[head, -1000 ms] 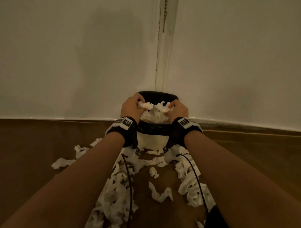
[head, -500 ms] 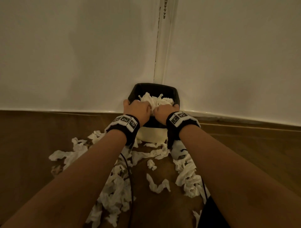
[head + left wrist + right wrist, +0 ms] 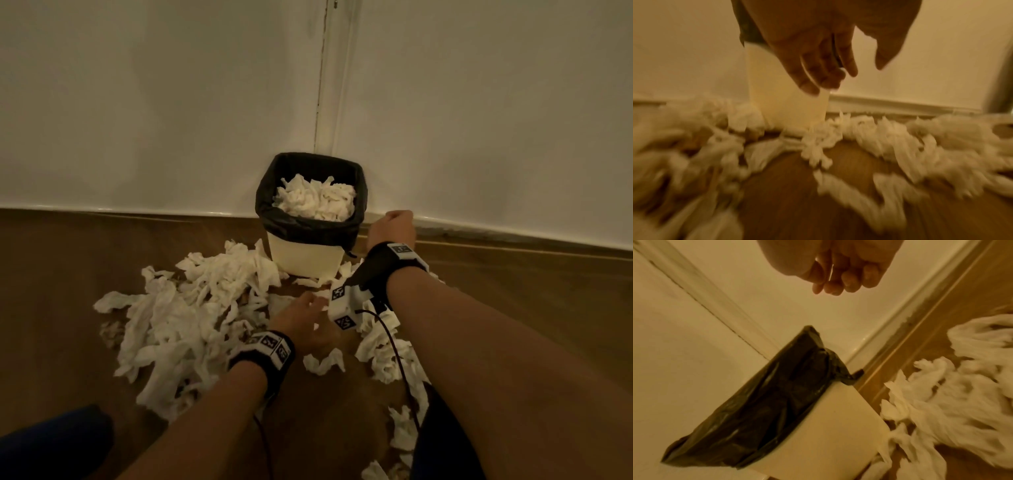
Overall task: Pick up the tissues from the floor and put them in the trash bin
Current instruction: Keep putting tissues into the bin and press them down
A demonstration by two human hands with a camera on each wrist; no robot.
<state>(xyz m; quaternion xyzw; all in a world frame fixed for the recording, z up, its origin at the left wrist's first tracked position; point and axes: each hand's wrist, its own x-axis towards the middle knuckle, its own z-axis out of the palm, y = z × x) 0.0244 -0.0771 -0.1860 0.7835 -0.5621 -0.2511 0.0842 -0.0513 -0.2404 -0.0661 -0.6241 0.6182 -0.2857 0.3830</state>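
Observation:
A cream trash bin point(image 3: 306, 260) with a black liner point(image 3: 274, 192) stands in the wall corner, filled near its rim with white tissues point(image 3: 317, 200). More crumpled tissues point(image 3: 191, 315) lie in heaps on the brown floor in front of it. My left hand point(image 3: 301, 322) is low over the floor before the bin, fingers relaxed and spread, holding nothing; the left wrist view shows it point(image 3: 828, 68) above the tissues point(image 3: 890, 133). My right hand point(image 3: 394, 228) hangs to the right of the bin, fingers loosely curled and empty point(image 3: 844, 280).
White walls meet in a corner right behind the bin, with a baseboard point(image 3: 513, 236) along the floor. Tissues point(image 3: 387, 356) also trail down the right side under my right forearm. A dark blue shape point(image 3: 51, 442) sits at the lower left.
Both hands have come away from the bin, leaving the tissues inside it. The left hand dropped toward the floor pile and the right moved to the bin's right side. The head view pulled back.

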